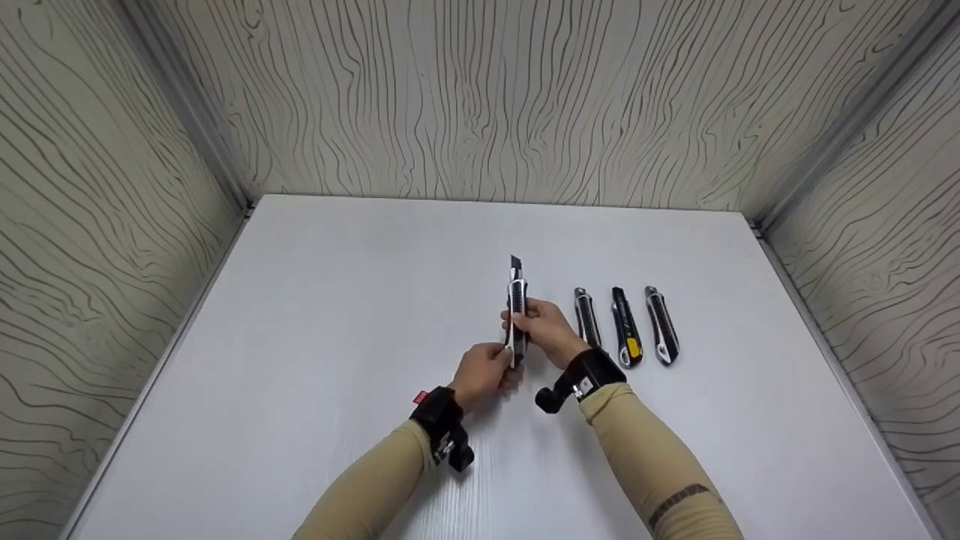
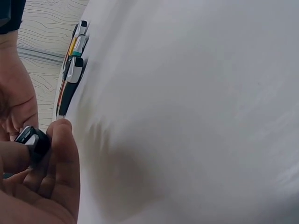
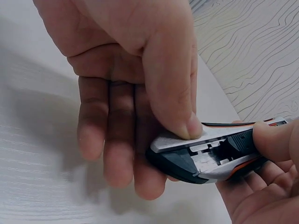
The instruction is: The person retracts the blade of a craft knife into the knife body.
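A silver-and-black utility knife [image 1: 517, 296] is held up between both hands, its blade [image 1: 515, 263] extended and pointing away from me. My right hand [image 1: 551, 330] grips the middle of the body, and in the right wrist view its thumb [image 3: 273, 142] lies by the black slider. At the tail end, my left hand [image 1: 480, 373] pinches the handle between thumb and fingers. The right wrist view shows the dark end cap [image 3: 175, 165] under the left fingers. In the left wrist view, only the knife's butt [image 2: 37, 142] shows; the fingers hide the rest.
Three more utility knives lie in a row right of the hands: a silver-and-black one [image 1: 587, 313] partly behind the right wrist, a black one with a yellow part [image 1: 626, 326], and another silver-and-black one [image 1: 662, 326]. The white table [image 1: 315, 300] is enclosed by wood-patterned panels [image 1: 480, 105].
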Demonstrator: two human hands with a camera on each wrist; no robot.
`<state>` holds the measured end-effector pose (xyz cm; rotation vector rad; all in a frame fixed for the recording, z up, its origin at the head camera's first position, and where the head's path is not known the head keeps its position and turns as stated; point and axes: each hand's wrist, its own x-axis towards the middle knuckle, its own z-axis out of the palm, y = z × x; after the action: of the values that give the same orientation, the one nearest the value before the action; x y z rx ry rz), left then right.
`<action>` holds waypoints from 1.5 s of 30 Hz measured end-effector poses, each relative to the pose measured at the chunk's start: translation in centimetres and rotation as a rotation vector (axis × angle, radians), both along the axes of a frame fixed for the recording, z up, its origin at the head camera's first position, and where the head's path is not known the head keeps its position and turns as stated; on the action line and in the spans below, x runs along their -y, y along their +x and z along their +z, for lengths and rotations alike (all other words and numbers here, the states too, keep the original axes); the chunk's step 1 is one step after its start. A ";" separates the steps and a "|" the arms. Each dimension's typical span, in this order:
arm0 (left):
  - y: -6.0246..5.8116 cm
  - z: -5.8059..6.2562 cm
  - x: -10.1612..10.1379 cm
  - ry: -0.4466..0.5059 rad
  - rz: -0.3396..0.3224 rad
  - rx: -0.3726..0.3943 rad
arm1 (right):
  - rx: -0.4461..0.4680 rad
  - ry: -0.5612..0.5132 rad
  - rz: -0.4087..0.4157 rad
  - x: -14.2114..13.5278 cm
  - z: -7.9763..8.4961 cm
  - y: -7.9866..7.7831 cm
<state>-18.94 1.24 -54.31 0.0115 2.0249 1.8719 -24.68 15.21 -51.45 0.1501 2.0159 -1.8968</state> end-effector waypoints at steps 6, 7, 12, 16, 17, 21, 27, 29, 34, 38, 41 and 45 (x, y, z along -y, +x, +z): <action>0.0 0.1 0.0 -0.010 0.006 0.003 | -0.007 0.000 0.007 0.0 -0.1 0.0; 0.0 0.0 0.0 -0.005 0.005 0.007 | -0.006 0.000 0.009 0.0 -0.1 0.0; 0.1 0.1 0.0 0.005 0.005 0.016 | 0.008 -0.012 0.004 0.0 -0.1 0.1; 0.2 0.3 0.1 0.019 0.005 0.015 | 0.004 -0.022 0.008 0.0 -0.1 0.1; 0.2 0.3 0.1 0.021 0.007 0.013 | 0.001 -0.020 0.013 -0.1 -0.1 0.1; 0.1 0.3 0.0 0.001 0.015 -0.009 | -0.016 -0.026 0.036 -0.2 -0.1 0.2; -0.1 0.3 0.1 0.034 0.025 -0.010 | -0.063 -0.007 0.036 -0.3 0.1 0.4; -0.2 0.4 0.2 0.027 0.029 -0.014 | -0.094 0.034 0.027 -0.3 0.1 0.5; -0.4 0.3 0.4 -0.016 0.033 -0.032 | -0.113 0.098 0.002 -0.1 -0.1 0.6; -0.3 0.4 0.4 -0.027 0.029 -0.035 | -0.092 0.086 -0.007 -0.1 -0.3 0.6; -0.3 0.4 0.4 -0.016 0.029 -0.031 | -0.094 0.065 0.005 -0.3 -0.3 0.7; -0.3 0.5 0.4 0.010 0.029 -0.022 | -0.101 0.039 0.003 -0.4 -0.3 0.7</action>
<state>-19.21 0.89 -53.82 0.0062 2.0412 1.9071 -23.95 15.64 -51.75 0.0624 2.1179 -1.8996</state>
